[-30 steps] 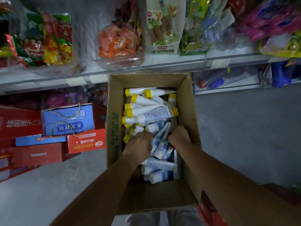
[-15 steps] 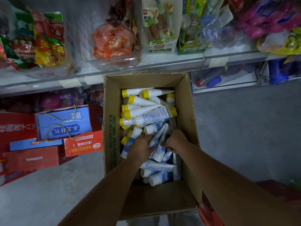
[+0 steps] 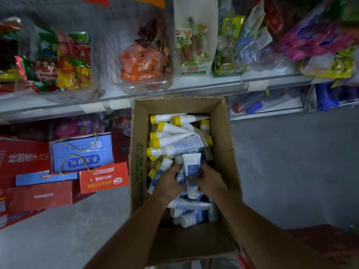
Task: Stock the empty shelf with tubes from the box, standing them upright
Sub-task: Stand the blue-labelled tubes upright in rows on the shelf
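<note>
Gathering stock at the frame's centre, the left hand and right hand both gripped tubes inside the box, bunching several, probably to carry more per trip.

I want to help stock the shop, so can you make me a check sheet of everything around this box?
Surface: grey floor around the cardboard box.
Job's things: box open, holding yellow-capped tubes and white-and-blue tubes, loose ones lying down; empty shelf not in view.
Clutter: red cartons and a blue carton left of the box.
Grips: left hand and right hand both curl round held tubes inside the box.
Cables: nothing seen.
Surroundings: shelf above with snack packs.
</note>
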A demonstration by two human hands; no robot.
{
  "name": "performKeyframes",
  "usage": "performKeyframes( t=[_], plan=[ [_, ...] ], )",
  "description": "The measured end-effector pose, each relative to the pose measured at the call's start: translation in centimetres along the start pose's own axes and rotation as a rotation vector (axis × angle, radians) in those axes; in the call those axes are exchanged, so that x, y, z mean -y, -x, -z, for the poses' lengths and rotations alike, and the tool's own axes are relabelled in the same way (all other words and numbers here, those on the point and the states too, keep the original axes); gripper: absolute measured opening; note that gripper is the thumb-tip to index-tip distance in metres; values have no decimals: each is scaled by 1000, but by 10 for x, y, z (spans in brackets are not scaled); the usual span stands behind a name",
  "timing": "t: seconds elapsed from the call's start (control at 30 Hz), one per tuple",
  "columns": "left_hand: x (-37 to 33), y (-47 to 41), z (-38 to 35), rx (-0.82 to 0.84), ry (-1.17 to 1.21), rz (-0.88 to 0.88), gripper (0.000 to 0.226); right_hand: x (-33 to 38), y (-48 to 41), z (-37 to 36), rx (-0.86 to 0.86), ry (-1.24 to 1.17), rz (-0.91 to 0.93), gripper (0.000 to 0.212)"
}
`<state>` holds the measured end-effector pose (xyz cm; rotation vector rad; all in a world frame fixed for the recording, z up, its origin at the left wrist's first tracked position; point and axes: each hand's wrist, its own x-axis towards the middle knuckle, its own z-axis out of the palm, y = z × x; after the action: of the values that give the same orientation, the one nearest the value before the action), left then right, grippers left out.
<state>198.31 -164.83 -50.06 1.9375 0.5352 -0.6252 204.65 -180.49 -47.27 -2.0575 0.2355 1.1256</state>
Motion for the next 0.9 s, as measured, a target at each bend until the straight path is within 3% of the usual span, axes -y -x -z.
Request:
performKeyframes(
  t=[0.13, 0.27, 0.7, 0.9],
  plan=[
    [3, 6, 4, 20, 43, 16, 60, -4, 5, -8, 8, 51, 106, 48],
    [1, 10, 12, 52, 29, 64, 70, -8, 5, -6, -16, -37, 97, 50],
    [13, 18, 16, 43, 234, 41, 71, -12, 3, 22, -20, -184, 195, 37],
    [1, 42, 36, 22, 282, 63, 82, 9, 18, 42, -65, -204, 317, 50]
  ],
)
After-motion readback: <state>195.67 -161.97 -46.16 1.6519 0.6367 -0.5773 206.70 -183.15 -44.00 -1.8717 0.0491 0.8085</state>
